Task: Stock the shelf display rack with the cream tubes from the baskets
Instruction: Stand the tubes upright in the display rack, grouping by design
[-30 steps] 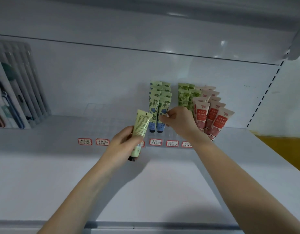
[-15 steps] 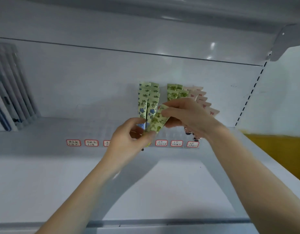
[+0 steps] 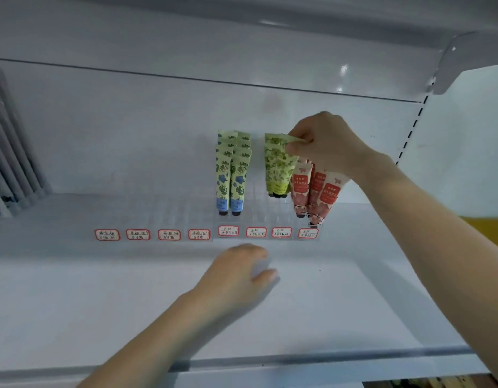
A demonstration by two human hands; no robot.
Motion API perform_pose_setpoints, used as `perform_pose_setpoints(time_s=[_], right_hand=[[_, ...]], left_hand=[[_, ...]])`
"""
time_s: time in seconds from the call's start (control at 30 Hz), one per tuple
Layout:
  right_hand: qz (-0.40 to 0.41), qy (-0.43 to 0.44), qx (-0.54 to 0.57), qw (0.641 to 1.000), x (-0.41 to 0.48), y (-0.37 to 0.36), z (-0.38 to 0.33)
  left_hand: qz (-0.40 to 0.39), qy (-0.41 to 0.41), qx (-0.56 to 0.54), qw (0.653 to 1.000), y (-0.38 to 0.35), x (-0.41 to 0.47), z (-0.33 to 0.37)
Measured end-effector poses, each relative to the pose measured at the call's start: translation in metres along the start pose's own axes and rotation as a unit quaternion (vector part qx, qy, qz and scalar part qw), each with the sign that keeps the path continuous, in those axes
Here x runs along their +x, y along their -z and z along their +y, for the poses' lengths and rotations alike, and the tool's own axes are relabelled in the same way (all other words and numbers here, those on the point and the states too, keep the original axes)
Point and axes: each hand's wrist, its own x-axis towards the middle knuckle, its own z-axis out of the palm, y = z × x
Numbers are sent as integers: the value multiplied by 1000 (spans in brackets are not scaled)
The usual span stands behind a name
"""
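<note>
Head cam, R hand (image 3: 327, 148) pinches flat green tube (image 3: 278, 168), L hand (image 3: 236, 275) blurred, prob. loose.

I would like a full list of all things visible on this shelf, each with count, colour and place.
blue-flower cream tubes: several in two rows, pale green and blue, rack centre
green-leaf cream tubes: several stacked, green, right of the blue ones
red cream tubes: at least three, red and white, rack's right end
price labels: eight, white with red borders, along rack front
display rack: one, clear, on shelf
shelf: one, white
divider rack: one, grey, far left
left hand: open, blurred, above shelf
right hand: fingers pinch one green-leaf tube's top
</note>
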Motion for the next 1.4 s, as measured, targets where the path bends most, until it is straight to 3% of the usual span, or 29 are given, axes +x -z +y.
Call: perform_pose_setpoints(time_s=[0.07, 0.23, 0.53, 0.73, 1.0, 1.17, 1.4], right_hand=[[0, -3, -31, 1000, 5, -11, 0], [-16, -20, -115, 993, 19, -28, 11], [-29, -69, -121, 990, 31, -35, 26], [-19, -66, -220, 973, 31, -40, 24], [-16, -95, -262, 960, 36, -45, 19], [-12, -85, -238, 967, 30, -46, 20], [67, -34, -188, 979, 19, -47, 33]], left_hand=[[-25, -34, 45, 998, -9, -2, -3], [8, -49, 54, 997, -12, -5, -8], [8, -50, 75, 996, -12, -6, -6], [3, -48, 87, 995, -13, -6, -8], [8, -54, 84, 995, -12, -7, -7], [9, -53, 89, 995, -11, -8, -7], [12, -52, 87, 995, -13, -7, -8]])
